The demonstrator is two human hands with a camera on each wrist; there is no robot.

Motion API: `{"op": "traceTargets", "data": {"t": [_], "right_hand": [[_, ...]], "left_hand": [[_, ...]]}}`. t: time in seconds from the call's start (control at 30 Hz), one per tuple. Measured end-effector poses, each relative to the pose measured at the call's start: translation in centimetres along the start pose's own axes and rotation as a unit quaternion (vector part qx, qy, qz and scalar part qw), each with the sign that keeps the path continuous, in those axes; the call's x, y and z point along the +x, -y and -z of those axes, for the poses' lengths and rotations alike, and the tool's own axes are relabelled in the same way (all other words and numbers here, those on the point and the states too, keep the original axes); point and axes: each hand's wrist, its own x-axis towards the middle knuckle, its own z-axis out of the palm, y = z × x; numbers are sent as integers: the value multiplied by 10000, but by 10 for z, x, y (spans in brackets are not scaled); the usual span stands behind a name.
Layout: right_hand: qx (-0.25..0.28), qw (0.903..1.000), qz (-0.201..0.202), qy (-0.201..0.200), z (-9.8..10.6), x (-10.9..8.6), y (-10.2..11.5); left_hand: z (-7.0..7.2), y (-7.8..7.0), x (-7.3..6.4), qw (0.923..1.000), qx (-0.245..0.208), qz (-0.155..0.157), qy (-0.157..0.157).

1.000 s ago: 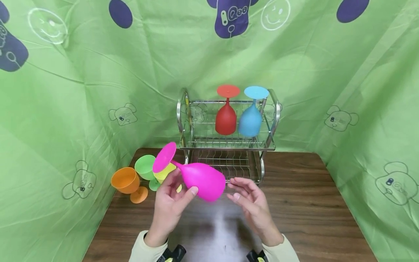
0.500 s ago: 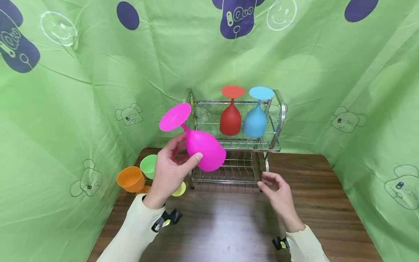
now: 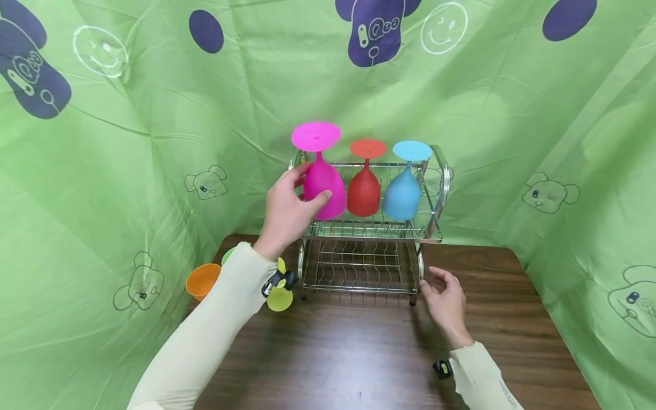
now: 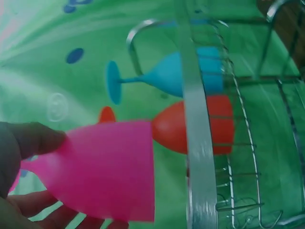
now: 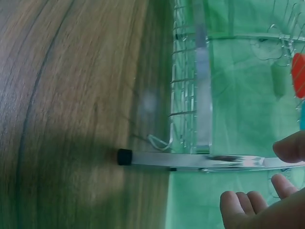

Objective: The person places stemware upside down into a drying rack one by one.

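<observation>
My left hand (image 3: 289,208) grips a pink plastic goblet (image 3: 325,188) by its bowl, thumb in front and fingers behind. The goblet is upside down, foot uppermost, over the left part of the rack's top tier. In the left wrist view its rim is short of the rack's front bar (image 4: 200,157). To its right a red goblet (image 3: 364,191) and a blue goblet (image 3: 402,193) stand inverted on the dish rack (image 3: 376,232). My right hand (image 3: 447,302) is beside the rack's lower right post (image 5: 233,161), thumb and fingers spread apart on either side of it.
On the table (image 3: 338,353) at the left, an orange goblet (image 3: 202,280) and a yellow goblet (image 3: 280,298) are partly covered by my left forearm, with a bit of a green one (image 3: 227,254). Green patterned cloth (image 3: 512,131) surrounds the table at the back and sides.
The left hand has raised the pink goblet from over the table to the rack's top tier and turned it foot up. My right hand has moved right and forward to the rack's post.
</observation>
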Motion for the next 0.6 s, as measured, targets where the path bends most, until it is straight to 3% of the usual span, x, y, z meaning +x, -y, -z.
{"op": "traceTargets", "data": {"t": [0.13, 0.33, 0.6], "right_hand": [[-165, 9999, 8, -11, -4, 7, -6], [-161, 9998, 47, -104, -11, 12, -12], [-70, 9999, 40, -115, -11, 20, -15]], "left_hand": [[-10, 3, 19, 9981, 585, 171, 68], [-21, 13, 40, 9951, 790, 497, 324], [-39, 31, 54, 9862, 1403, 623, 619]]}}
